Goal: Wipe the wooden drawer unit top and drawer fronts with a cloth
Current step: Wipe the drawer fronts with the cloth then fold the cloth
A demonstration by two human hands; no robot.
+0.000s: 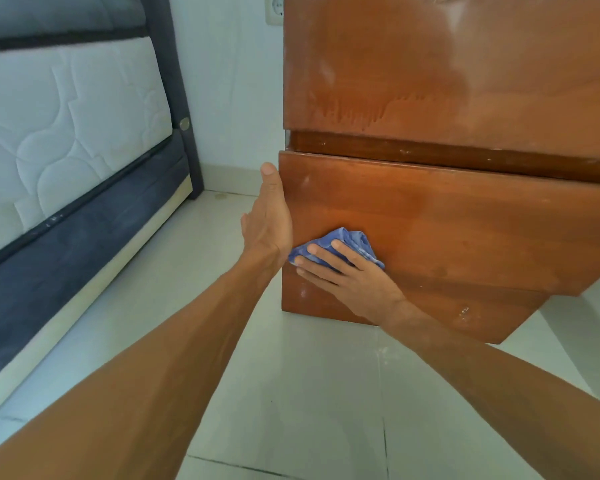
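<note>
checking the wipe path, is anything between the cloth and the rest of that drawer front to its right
Nothing visible. The right hand presses the blue cloth flat on the drawer front, bare wood to its right. The left hand rests at the left edge.

Pale tiled floor [291, 393]; white wall [229, 81] with socket [274, 8]; quilted mattress [66, 126] in dark frame [177, 81]

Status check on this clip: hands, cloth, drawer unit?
Right hand pressing blue cloth flat on lower drawer front. Left hand open, bracing drawer's left edge. Nothing in the way.
</note>
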